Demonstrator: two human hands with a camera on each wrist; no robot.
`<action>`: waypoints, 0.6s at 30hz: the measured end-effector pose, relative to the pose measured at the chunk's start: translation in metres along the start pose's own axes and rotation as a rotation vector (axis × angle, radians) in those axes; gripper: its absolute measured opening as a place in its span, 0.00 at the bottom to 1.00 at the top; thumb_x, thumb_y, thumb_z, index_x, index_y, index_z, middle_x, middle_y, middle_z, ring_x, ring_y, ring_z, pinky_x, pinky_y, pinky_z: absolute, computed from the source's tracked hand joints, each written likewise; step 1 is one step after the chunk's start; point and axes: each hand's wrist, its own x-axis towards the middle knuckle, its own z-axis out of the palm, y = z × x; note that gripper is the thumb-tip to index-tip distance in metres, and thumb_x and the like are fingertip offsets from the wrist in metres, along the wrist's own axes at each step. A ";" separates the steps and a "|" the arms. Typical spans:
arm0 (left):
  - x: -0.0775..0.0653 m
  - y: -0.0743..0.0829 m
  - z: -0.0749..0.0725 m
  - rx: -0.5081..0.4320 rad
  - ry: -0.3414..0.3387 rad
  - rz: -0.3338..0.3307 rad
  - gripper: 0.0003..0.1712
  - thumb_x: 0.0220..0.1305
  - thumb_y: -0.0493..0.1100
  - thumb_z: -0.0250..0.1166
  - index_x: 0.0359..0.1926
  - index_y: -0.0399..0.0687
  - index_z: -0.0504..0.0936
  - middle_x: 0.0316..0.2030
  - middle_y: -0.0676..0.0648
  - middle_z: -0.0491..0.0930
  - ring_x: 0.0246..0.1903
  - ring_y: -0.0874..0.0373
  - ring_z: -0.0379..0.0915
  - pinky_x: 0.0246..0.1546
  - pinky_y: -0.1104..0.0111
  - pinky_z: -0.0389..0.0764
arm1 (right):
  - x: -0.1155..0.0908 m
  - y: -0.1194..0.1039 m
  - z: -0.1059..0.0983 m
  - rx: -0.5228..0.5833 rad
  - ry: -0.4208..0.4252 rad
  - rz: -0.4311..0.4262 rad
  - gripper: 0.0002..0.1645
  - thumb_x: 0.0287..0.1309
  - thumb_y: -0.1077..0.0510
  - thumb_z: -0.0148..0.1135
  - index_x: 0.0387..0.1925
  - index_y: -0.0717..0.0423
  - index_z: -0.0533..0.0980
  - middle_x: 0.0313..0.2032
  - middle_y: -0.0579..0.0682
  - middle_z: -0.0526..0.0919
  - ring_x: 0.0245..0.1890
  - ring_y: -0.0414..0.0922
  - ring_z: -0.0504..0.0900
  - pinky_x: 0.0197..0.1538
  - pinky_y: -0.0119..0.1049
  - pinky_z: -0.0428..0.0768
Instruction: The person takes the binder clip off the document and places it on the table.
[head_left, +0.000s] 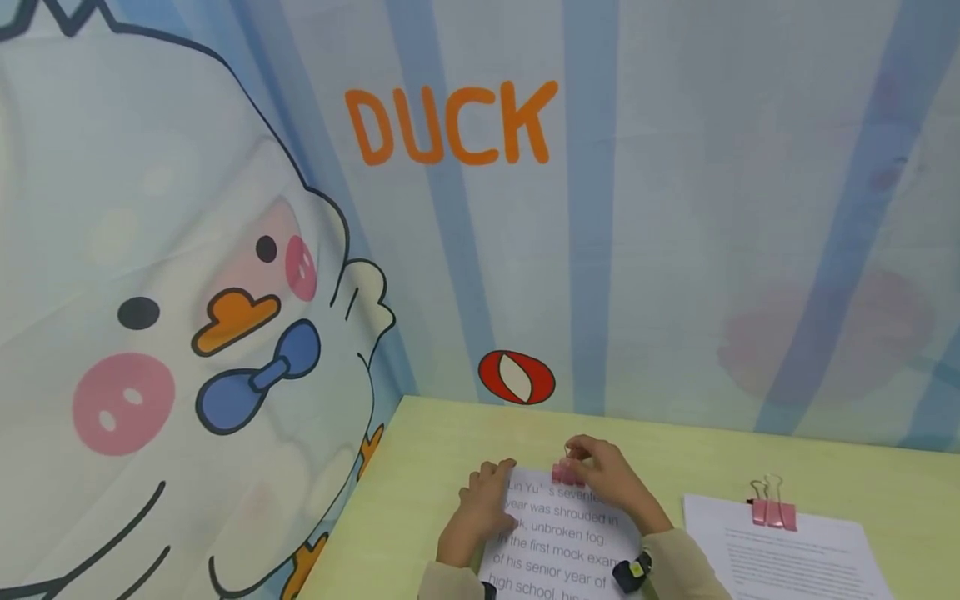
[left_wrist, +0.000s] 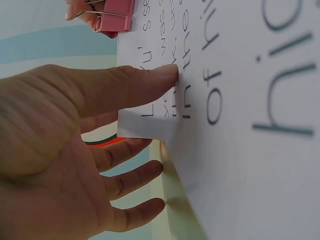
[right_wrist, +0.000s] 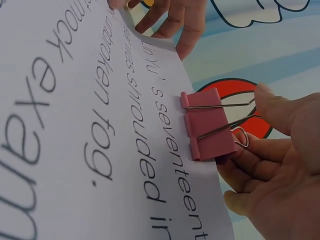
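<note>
A white sheet with large printed text (head_left: 555, 554) lies in front of the person, its top edge lifted in the wrist views. My left hand (head_left: 478, 507) holds the sheet at its upper left corner, thumb (left_wrist: 145, 85) across the printed face and a finger partly hidden behind it. At the top edge sits a pink binder clip (right_wrist: 209, 125), its jaws over the paper. My right hand (head_left: 611, 477) pinches the clip's wire handles, thumb (right_wrist: 270, 107) on one side and curled fingers (right_wrist: 250, 160) behind the other.
To the right on the pale yellow table (head_left: 427, 442) lies a second printed stack (head_left: 795, 562), with another pink binder clip (head_left: 774, 514) at its top, wire handles upright. A curtain with a duck print (head_left: 232, 333) hangs behind and along the left.
</note>
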 end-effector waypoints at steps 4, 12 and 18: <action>-0.001 0.002 -0.001 -0.003 -0.003 -0.005 0.50 0.42 0.32 0.82 0.68 0.43 0.70 0.57 0.37 0.72 0.55 0.41 0.68 0.53 0.41 0.70 | 0.001 0.000 -0.002 -0.001 0.019 -0.014 0.20 0.65 0.62 0.65 0.56 0.68 0.77 0.42 0.52 0.83 0.45 0.50 0.81 0.53 0.53 0.76; -0.002 0.001 -0.003 0.040 0.000 -0.010 0.49 0.44 0.35 0.82 0.69 0.44 0.70 0.57 0.38 0.73 0.54 0.42 0.68 0.53 0.42 0.71 | 0.005 -0.003 -0.004 0.011 0.039 -0.063 0.20 0.66 0.63 0.64 0.56 0.69 0.77 0.41 0.54 0.83 0.49 0.57 0.82 0.55 0.56 0.76; -0.001 -0.001 0.000 0.050 0.003 -0.014 0.49 0.44 0.35 0.82 0.69 0.44 0.70 0.56 0.39 0.73 0.53 0.43 0.68 0.52 0.44 0.70 | 0.004 -0.007 -0.006 0.022 0.040 -0.058 0.21 0.65 0.63 0.65 0.57 0.69 0.76 0.41 0.54 0.83 0.50 0.58 0.81 0.56 0.58 0.76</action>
